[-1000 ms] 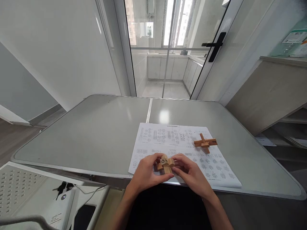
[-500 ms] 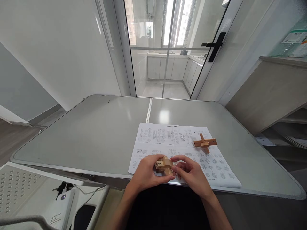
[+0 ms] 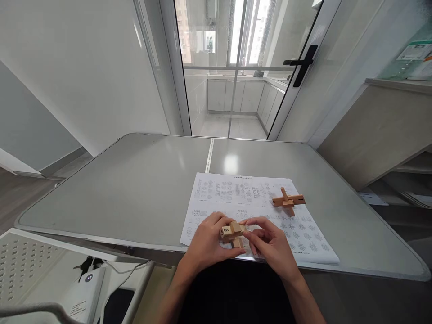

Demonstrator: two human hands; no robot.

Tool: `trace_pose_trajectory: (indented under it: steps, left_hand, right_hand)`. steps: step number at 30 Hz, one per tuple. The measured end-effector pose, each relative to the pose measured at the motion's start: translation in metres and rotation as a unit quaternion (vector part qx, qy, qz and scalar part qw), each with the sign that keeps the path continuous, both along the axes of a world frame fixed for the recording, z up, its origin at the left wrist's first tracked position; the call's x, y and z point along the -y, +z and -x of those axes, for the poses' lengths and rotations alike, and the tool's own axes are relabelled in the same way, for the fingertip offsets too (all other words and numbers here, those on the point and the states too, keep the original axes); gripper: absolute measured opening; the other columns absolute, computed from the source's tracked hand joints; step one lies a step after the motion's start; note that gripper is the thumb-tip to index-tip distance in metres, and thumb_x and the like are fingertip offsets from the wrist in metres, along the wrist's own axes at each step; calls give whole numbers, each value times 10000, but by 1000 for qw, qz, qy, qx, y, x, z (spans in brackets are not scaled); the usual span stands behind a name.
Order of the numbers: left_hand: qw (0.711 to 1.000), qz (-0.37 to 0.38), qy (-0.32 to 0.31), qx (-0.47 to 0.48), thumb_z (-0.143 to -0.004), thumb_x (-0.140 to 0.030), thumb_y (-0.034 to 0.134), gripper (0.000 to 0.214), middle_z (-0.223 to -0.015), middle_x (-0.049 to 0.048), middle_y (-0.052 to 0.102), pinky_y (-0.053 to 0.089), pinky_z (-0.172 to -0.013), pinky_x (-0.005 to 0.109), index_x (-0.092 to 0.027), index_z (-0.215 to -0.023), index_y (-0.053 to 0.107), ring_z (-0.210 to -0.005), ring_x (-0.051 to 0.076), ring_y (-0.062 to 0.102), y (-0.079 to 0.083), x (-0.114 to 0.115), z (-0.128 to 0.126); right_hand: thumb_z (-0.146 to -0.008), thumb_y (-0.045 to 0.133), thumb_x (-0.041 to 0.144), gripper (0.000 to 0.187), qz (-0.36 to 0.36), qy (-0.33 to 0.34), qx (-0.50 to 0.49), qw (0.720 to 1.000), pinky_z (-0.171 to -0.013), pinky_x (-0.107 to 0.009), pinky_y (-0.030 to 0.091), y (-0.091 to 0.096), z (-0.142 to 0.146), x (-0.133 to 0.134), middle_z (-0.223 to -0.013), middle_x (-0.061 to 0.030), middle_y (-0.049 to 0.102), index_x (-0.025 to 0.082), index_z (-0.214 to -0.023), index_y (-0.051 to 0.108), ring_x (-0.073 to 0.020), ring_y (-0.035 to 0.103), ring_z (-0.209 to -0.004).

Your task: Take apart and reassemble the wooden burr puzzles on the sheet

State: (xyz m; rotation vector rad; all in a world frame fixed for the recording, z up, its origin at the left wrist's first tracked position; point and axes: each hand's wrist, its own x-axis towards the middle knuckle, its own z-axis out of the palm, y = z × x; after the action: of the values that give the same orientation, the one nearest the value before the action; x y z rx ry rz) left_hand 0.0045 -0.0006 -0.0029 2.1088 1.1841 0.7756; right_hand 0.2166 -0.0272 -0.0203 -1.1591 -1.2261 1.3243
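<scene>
Wooden block cluster (image 3: pixel 235 227) sits between my hands near the printed sheet's (image 3: pixel 232 206) near edge, bar roughly left-to-right, left hand (image 3: pixel 207 240) clamped around it, right hand's (image 3: pixel 271 243) grip pinching its right end.

Your left grip (image 3: pixel 207 240) is holding a pale wooden block assembly (image 3: pixel 235 228), a black mark showing at its left, while your right grip (image 3: pixel 266 243) is pinching its right end. Beneath, a printed sheet (image 3: pixel 232 204) is lying on the gray tabletop (image 3: pixel 135 189). A darker wooden cross (image 3: pixel 288 203) is resting on the sheet's right side. Ahead, a glass-paneled door (image 3: pixel 219 99) is standing past the tabletop.
</scene>
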Motion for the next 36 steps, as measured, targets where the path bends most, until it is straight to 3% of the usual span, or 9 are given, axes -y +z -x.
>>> trace_pose_trajectory:
  steps: [3, 5, 12, 18, 20, 23, 26, 29, 36]
  left_hand:
    - [999, -29, 37, 7, -776, -360, 912, 535, -1201, 67, 677, 577, -951, 409, -266, -1238, 657, -1097, 266, 665, -5, 0, -1]
    - [996, -54, 74, 10, -833, -304, 864, 544, -1269, 78, 656, 553, -1038, 450, -262, -1311, 609, -1188, 279, 629, -9, -2, 0]
    - [974, -124, 189, -26, -931, -292, 737, 614, -1410, 131, 582, 466, -1168, 591, -243, -1494, 496, -1397, 362, 482, -29, -9, 2]
    - [961, -147, 228, -53, -1047, -207, 511, 526, -1610, 163, 448, 391, -1222, 670, -235, -1568, 451, -1562, 390, 309, -34, -11, -2]
    - [963, -147, 221, -37, -1055, -138, 432, 505, -1658, 135, 402, 362, -1246, 672, -249, -1547, 466, -1598, 363, 257, -29, -9, -1]
    - [975, -139, 176, -1, -1081, -137, 395, 379, -1568, 103, 506, 386, -1255, 619, -260, -1387, 580, -1575, 307, 305, -19, -4, 1]
    - [984, -124, 125, 14, -1062, -266, 573, 175, -1522, 92, 545, 422, -1237, 596, -269, -1214, 660, -1549, 322, 339, -10, 2, 2]
    - [989, -114, 89, 13, -977, -346, 737, 180, -1534, 90, 541, 415, -1243, 605, -263, -1130, 692, -1553, 350, 330, -4, 4, 1]
    - [992, -122, 26, 10, -979, -304, 725, 56, -1402, 78, 662, 482, -1194, 562, -249, -991, 723, -1443, 324, 474, -1, 3, 3]
  right_hand:
    - [-893, 832, 517, 347, -11, -51, -32, 998, -515, -285, 426, 0, 1, -2, -1121, -85, 769, 220, -1008, 695, -84, 514, -516]
    - [-889, 835, 517, 346, -11, -71, -40, 997, -507, -282, 434, 0, 2, -4, -1239, -100, 746, 218, -986, 689, -73, 515, -516]
    - [-885, 831, 543, 365, 0, -93, -45, 995, -493, -279, 442, -2, 2, -6, -1291, -92, 717, 225, -987, 684, -65, 503, -514]
    - [-886, 839, 529, 356, 9, -75, -45, 996, -501, -274, 449, -2, 1, -6, -1330, -104, 707, 219, -982, 692, -57, 523, -522]
    - [-883, 841, 531, 362, 8, -73, -44, 996, -508, -277, 464, -1, 1, -7, -1329, -107, 707, 217, -982, 690, -57, 528, -521]
    - [-868, 850, 541, 382, 5, -76, -44, 996, -510, -281, 480, 0, 1, -7, -1299, -106, 717, 214, -964, 677, -60, 533, -513]
    - [-858, 852, 554, 401, 4, -77, -47, 996, -495, -280, 470, 0, 1, -7, -1264, -100, 727, 217, -940, 650, -66, 527, -503]
    - [-866, 849, 542, 395, 1, -72, -55, 996, -495, -274, 459, 0, 1, -7, -1247, -95, 732, 219, -931, 631, -65, 516, -503]
    - [-878, 834, 555, 389, -6, -55, -35, 998, -503, -279, 455, 0, 0, -6, -1227, -85, 734, 227, -985, 653, -77, 504, -520]
